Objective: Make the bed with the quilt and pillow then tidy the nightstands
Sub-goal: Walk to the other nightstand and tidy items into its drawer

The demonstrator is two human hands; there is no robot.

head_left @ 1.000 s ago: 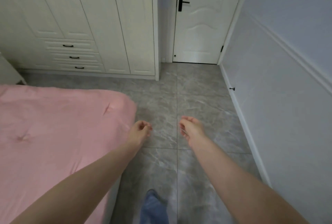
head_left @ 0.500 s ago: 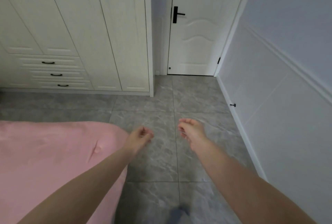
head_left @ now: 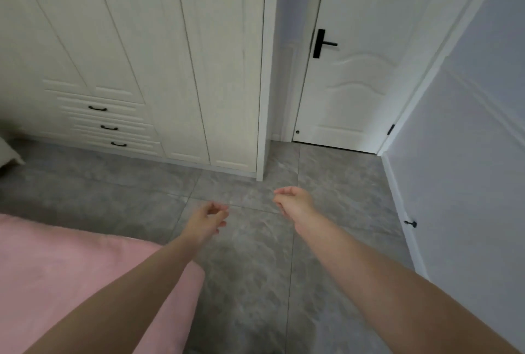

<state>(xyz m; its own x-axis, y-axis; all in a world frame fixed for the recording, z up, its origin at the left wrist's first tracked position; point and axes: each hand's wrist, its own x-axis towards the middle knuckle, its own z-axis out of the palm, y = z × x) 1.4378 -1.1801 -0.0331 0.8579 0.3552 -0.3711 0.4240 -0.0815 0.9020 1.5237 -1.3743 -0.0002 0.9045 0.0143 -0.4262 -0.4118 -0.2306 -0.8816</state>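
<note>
Pink quilt [head_left: 71,277] covers bed beside grey floor [head_left: 250,282].

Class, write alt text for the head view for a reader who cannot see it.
Two bare arms reach forward over grey floor tiles, left hand and right hand loosely curled and empty. A pink quilt lies lower left; a white wardrobe and shut door stand ahead.

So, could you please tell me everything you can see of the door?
The door is white, looks like painted wood, with an arched raised panel. It is shut in its white frame at the far end of the grey floor, right of the wardrobe. A black lever handle sits on its left edge. Nothing touches it.
</note>
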